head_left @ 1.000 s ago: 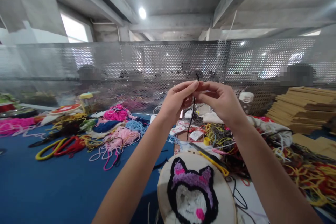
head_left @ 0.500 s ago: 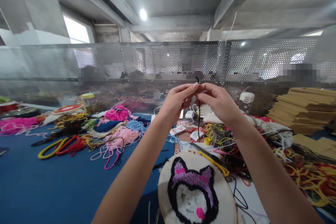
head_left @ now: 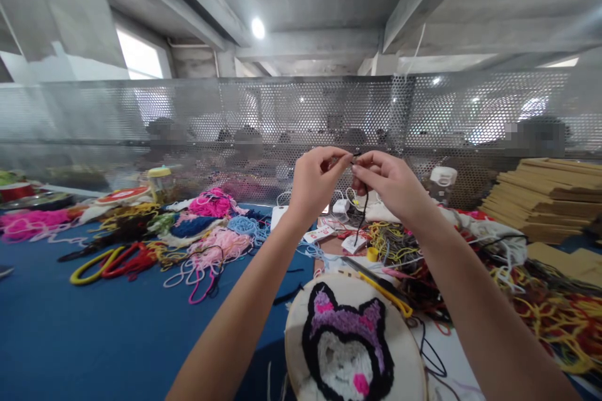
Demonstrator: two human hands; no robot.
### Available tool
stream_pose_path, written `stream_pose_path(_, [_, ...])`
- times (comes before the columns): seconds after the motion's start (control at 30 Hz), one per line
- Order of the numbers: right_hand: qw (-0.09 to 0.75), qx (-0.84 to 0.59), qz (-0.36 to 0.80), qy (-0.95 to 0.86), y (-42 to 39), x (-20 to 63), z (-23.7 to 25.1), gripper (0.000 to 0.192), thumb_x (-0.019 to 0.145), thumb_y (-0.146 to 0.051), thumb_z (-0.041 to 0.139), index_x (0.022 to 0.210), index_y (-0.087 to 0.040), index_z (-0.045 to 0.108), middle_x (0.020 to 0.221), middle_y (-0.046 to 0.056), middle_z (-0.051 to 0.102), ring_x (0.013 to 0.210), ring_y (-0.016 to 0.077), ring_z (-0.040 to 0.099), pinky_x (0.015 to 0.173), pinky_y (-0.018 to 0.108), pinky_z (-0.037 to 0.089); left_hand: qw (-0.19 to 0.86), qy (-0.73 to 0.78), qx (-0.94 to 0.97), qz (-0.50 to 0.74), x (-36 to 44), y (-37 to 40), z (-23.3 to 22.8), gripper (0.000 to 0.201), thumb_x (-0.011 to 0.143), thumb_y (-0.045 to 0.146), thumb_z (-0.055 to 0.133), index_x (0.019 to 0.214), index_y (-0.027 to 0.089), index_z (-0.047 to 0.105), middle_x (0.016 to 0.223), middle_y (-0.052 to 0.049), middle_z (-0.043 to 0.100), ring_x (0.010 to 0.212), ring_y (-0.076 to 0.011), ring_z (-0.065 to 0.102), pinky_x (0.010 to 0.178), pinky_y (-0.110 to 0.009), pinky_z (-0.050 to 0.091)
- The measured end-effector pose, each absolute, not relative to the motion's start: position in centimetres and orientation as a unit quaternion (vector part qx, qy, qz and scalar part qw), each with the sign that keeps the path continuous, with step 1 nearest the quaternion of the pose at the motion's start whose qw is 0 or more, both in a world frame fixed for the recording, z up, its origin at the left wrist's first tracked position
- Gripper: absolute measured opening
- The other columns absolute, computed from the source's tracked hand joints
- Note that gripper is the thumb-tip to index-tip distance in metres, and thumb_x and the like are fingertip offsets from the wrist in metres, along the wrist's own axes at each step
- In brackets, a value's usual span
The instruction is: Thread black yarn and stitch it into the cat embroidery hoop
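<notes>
Raised in front of me, my left hand (head_left: 320, 178) pinches the upper end of a black yarn strand (head_left: 365, 203) between thumb and forefinger. My right hand (head_left: 388, 178) pinches the same yarn close beside it, fingertips almost touching. The strand hangs down below the right fingers. Nearer to me, under my forearms, lies a round embroidery hoop (head_left: 408, 351) with white cloth. Its cloth bears a tufted figure with purple ears, black outline, white face and a pink spot. A dark tool with a yellow part (head_left: 383, 288) rests at the hoop's upper edge.
Piles of coloured yarn (head_left: 221, 244) cover the blue table (head_left: 117, 332) on the left. More tangled yarn (head_left: 540, 319) lies right, before stacked brown cardboard (head_left: 540, 194). A white-lidded bottle (head_left: 443, 182) stands behind. A perforated metal screen (head_left: 282, 106) closes off the back.
The yarn tip that stood upright above my fingers now lies bent sideways between them. My left hand has turned, its knuckles higher, and the hanging strand has swung slightly right.
</notes>
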State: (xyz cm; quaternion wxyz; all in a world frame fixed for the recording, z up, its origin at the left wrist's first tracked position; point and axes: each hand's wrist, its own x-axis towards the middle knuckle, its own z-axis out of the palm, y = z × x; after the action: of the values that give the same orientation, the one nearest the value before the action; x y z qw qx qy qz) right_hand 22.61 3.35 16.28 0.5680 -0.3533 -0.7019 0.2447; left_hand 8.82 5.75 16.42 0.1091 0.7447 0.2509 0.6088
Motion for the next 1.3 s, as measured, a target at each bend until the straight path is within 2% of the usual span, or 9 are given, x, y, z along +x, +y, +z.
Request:
stream_pose_path(0.1, [0.54,-0.369,0.173,-0.737,3.4,22.8,16.1,0.008,0.076,-0.025,0.055,0.075,-0.017,0.054,0.054,-0.003,0.052,0.049,0.0091,0.046,0.049,0.024,0.037,0.02,0.271,0.76,0.591,8.8,5.8,16.4,0.016,0.08,0.026,0.054,0.079,0.019,0.068,0.067,-0.002,0.059,0.062,-0.0118,0.046,0.058,-0.024,0.033])
stream_pose_path(0.23, [0.514,-0.423,0.053,-0.744,3.1,22.9,16.0,0.01,0.075,-0.025,0.055,0.073,-0.017,0.058,0.053,-0.002,0.051,0.05,0.0097,0.044,0.049,0.024,0.034,-0.004,0.298,0.796,0.526,8.4,5.8,16.4,0.022,0.081,0.018,0.048,0.088,0.019,0.068,0.074,-0.004,0.061,0.069,-0.013,0.05,0.062,-0.024,0.035])
stream_pose_path(0.33, [0.503,-0.443,0.025,-0.742,2.8,22.9,16.0,0.013,0.076,-0.028,0.055,0.071,-0.017,0.06,0.051,-0.002,0.051,0.049,0.0098,0.042,0.048,0.024,0.032,-0.02,0.326,0.829,0.453,7.9,6.0,16.4,0.025,0.081,0.016,0.045,0.088,0.018,0.069,0.077,-0.006,0.061,0.069,-0.0138,0.05,0.061,-0.025,0.034])
stream_pose_path(0.47, [0.488,-0.472,-0.016,-0.734,2.8,23.0,16.2,0.013,0.075,-0.028,0.055,0.068,-0.018,0.059,0.049,-0.004,0.048,0.047,0.0096,0.041,0.049,0.025,0.03,0.03,0.307,0.877,0.367,7.2,6.2,16.4,0.022,0.08,0.019,0.047,0.084,0.017,0.068,0.071,-0.004,0.062,0.062,-0.0121,0.047,0.056,-0.024,0.032])
stream_pose_path(0.63, [0.474,-0.486,-0.017,-0.734,3.0,23.3,16.2,0.012,0.075,-0.028,0.055,0.068,-0.018,0.058,0.048,-0.004,0.047,0.046,0.0093,0.039,0.049,0.025,0.029,0.099,0.27,0.895,0.341,6.4,6.1,17.0,0.022,0.079,0.024,0.047,0.075,0.017,0.068,0.059,-0.001,0.055,0.053,-0.0096,0.038,0.05,-0.023,0.027])
stream_pose_path(0.83, [0.436,-0.456,0.093,-0.771,3.4,23.6,16.1,0.013,0.076,-0.031,0.055,0.073,-0.018,0.059,0.049,-0.004,0.044,0.045,0.009,0.037,0.044,0.024,0.025,0.203,0.263,0.872,0.359,5.2,6.2,17.8,0.021,0.077,0.03,0.052,0.08,0.015,0.067,0.064,-0.001,0.054,0.056,-0.0097,0.04,0.051,-0.023,0.028])
stream_pose_path(1.0, [0.408,-0.434,0.164,-0.787,3.3,23.4,16.2,0.014,0.073,-0.031,0.057,0.071,-0.017,0.061,0.051,-0.003,0.046,0.046,0.0089,0.038,0.044,0.024,0.027,0.223,0.275,0.833,0.425,5.1,6.5,17.9,0.016,0.077,0.024,0.052,0.076,0.016,0.065,0.061,0.0,0.049,0.053,-0.0085,0.036,0.05,-0.023,0.025])
stream_pose_path(1.17, [0.384,-0.457,0.134,-0.791,3.1,23.3,16.2,0.016,0.074,-0.031,0.055,0.07,-0.017,0.063,0.051,-0.002,0.05,0.047,0.0096,0.04,0.045,0.024,0.028,0.314,0.29,0.759,0.491,4.8,7.0,17.7,0.014,0.077,0.026,0.054,0.078,0.018,0.065,0.053,0.002,0.035,0.047,-0.008,0.028,0.046,-0.025,0.017])
stream_pose_path(1.3, [0.378,-0.529,0.017,-0.76,3.4,23.4,15.9,0.014,0.072,-0.03,0.057,0.065,-0.019,0.062,0.05,-0.001,0.051,0.046,0.0107,0.041,0.045,0.025,0.026,0.329,0.324,0.708,0.535,4.4,7.2,18.0,0.016,0.078,0.029,0.054,0.077,0.018,0.066,0.05,0.003,0.033,0.044,-0.0072,0.023,0.046,-0.025,0.015])
